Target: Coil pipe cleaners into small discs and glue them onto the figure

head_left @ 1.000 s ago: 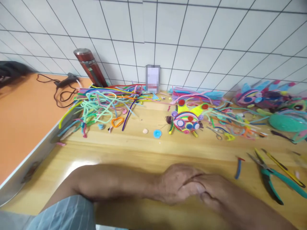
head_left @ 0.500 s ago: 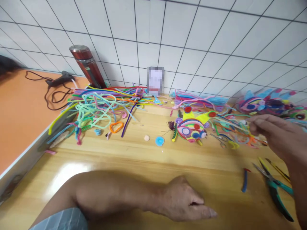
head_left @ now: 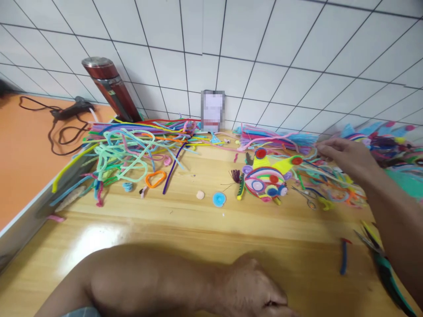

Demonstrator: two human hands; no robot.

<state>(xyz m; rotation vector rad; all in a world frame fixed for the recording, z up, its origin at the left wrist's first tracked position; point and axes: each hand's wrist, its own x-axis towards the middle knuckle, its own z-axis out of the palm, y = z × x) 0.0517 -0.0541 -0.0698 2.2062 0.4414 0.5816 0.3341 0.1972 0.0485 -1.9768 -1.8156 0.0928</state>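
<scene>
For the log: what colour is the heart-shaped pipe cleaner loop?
Orange heart-shaped loop, clearest in the head view.

A single head-worn camera is looking forward and down across the wooden table (head_left: 198,229), close over it, with the tiled wall (head_left: 264,53) filling the frame's upper half.

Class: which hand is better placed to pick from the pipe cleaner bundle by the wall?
Right. The right hand hovers beside the pipe cleaner bundle; the left hand rests low on the table.
</scene>
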